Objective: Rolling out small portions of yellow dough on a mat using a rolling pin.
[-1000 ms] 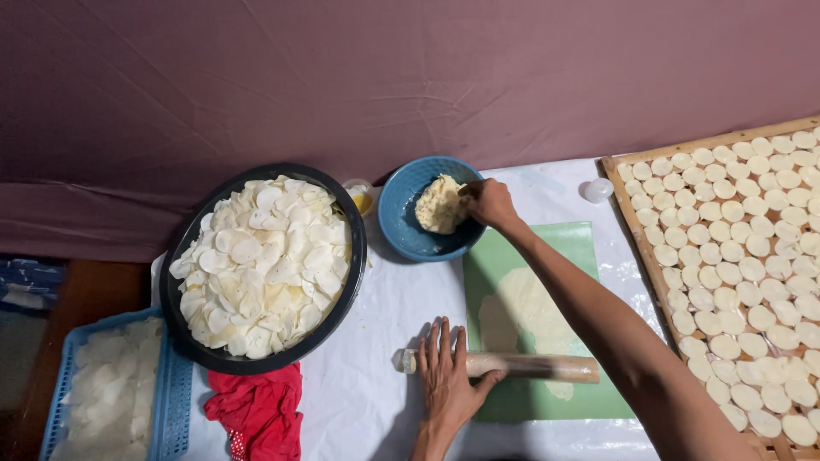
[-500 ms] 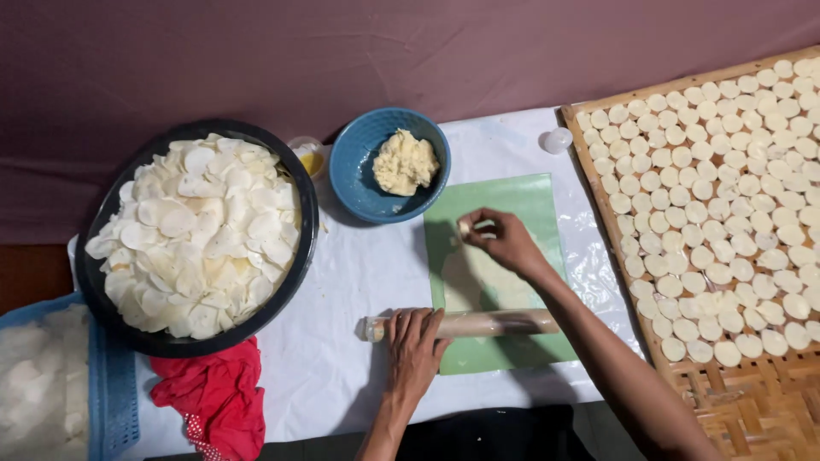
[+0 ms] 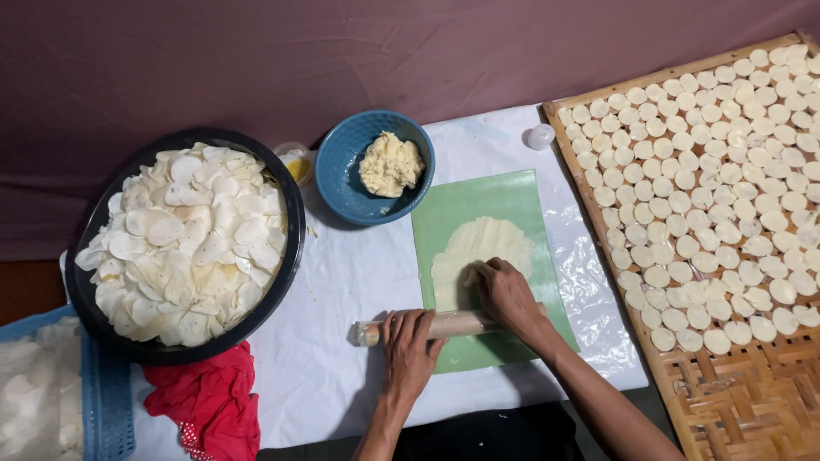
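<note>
I saw the left hand (image 3: pixel 408 346) lying flat on the rolling pin (image 3: pixel 427 325), fingers spread and open, not closed around it. The right hand (image 3: pixel 506 294) was on the other end of the pin, fingers bent down on the dough (image 3: pixel 478 248); if it really gripped the pin, I could not tell. The pin lay across the near part of the green mat (image 3: pixel 512 201) on the white worktop (image 3: pixel 359 273). The dough was a thin pale sheet in the middle of the mat, touching the pin.

I judged the dough soft and a little sticky, easy to tear when so thin, so it should be lifted from the edge, slowly. The pin looked stiff and light, and wrapped in clear film, so maybe slippery; the two ends are the best place to hold.

Behind the mat stood a blue bowl (image 3: pixel 337 183) with a dough lump (image 3: pixel 390 164). At the left was a black basin (image 3: pixel 290 248) full of white slices, at the right a bamboo tray (image 3: pixel 726 393) with round discs (image 3: pixel 709 196).
</note>
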